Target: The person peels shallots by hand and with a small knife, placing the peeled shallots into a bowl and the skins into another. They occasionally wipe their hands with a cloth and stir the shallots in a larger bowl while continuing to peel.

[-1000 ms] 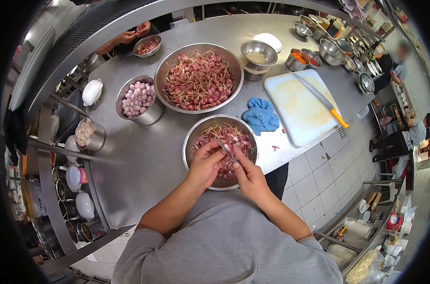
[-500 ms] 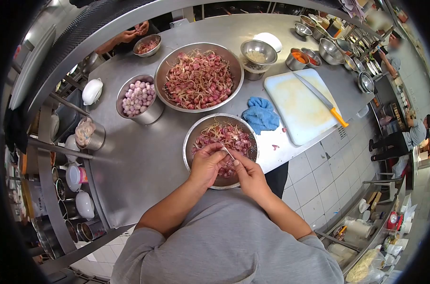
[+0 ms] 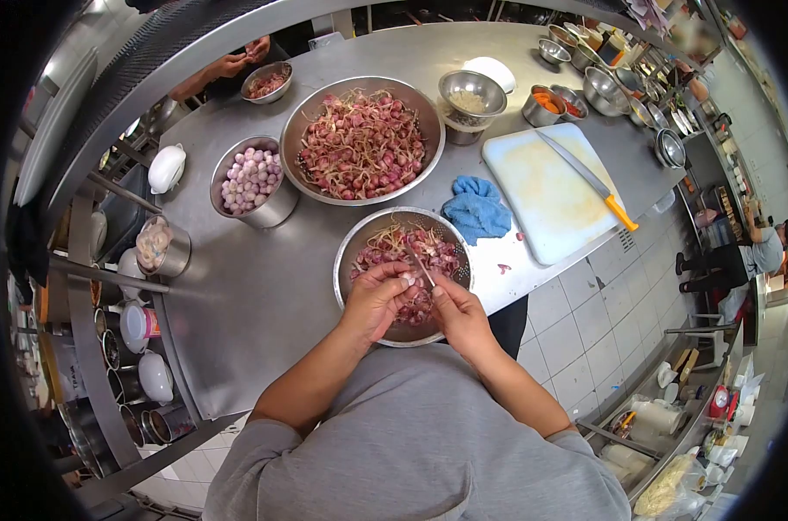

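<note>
Above a perforated metal colander (image 3: 461, 236) of shallot skins and roots (image 3: 385, 246), both my hands work close together. My left hand (image 3: 369, 306) pinches a small pale shallot (image 3: 408, 279) between thumb and fingers. A small knife (image 3: 421, 263) is gripped in my right hand (image 3: 461, 318), its narrow blade angled up and left beside the shallot. Behind the colander stands a big metal bowl (image 3: 430, 178) heaped with unpeeled red shallots (image 3: 363, 143). To its left, a deep steel pot (image 3: 276, 208) holds peeled purple-white shallots (image 3: 250, 181).
A white cutting board (image 3: 541, 204) carries a large yellow-handled knife (image 3: 585, 174). Beside it lies a blue cloth (image 3: 476, 209). At the far left, another person's hands (image 3: 244, 57) are near a small bowl (image 3: 276, 90). A metal shelf frame (image 3: 90, 330) borders the left side.
The small knife's blade has swung away from the shallot and now points up over the colander. My hands stay in nearly the same place.
</note>
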`<state>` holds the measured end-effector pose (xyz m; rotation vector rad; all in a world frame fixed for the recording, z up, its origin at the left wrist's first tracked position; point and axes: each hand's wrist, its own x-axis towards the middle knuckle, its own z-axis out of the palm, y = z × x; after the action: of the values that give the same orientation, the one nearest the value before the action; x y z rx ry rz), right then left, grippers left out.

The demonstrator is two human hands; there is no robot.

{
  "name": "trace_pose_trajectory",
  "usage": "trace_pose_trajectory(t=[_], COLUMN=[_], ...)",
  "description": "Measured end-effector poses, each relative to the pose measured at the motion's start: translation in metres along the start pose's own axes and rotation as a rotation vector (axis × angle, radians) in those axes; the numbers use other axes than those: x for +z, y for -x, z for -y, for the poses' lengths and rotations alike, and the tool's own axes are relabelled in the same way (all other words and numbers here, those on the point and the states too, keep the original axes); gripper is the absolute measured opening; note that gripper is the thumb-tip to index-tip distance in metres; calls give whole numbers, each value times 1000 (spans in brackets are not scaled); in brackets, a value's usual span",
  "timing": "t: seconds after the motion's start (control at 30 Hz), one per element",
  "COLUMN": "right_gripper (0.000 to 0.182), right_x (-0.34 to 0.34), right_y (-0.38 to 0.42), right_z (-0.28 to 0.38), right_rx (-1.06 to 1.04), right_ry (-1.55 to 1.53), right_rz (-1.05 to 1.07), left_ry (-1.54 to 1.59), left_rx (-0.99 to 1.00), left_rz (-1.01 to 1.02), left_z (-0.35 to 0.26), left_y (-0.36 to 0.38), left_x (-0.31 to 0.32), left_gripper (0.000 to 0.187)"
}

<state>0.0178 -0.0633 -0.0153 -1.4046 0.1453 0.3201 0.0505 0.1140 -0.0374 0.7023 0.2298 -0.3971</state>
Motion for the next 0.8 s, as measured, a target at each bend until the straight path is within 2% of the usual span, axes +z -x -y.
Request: trace_pose_trajectory(t=[0.07, 0.17, 0.23, 0.33, 0.47, 0.57, 0.63, 0.8], right_gripper=[37, 40, 43, 46, 44, 41, 38, 38], right_x=[-5, -11, -6, 9, 8, 8, 7, 1], right_y=[-4, -6, 2, 17, 13, 13, 9, 2], right_z=[-3, -2, 9, 33, 26, 29, 23, -4], right_rx=[-51, -44, -176, -297, -258, -154, -178, -133], right_ry=[62, 98, 338, 481, 446, 413, 256, 110], right_rz=[-54, -54, -33, 56, 71, 82, 80, 100], left_ry=[-40, -10, -5, 13, 29, 55, 44, 1], left_rx=[-11, -12, -18, -25, -25, -53, -64, -39], left_rz=[40, -8, -16, -23, -4, 24, 21, 30], left_z=[-4, -6, -8, -7, -4, -3, -3, -3], left_y=[4, 5, 4, 2, 0, -1, 0, 3], left_x=[4, 3, 2, 2, 2, -2, -1, 7], left_gripper=[17, 18, 18, 17, 14, 15, 16, 20])
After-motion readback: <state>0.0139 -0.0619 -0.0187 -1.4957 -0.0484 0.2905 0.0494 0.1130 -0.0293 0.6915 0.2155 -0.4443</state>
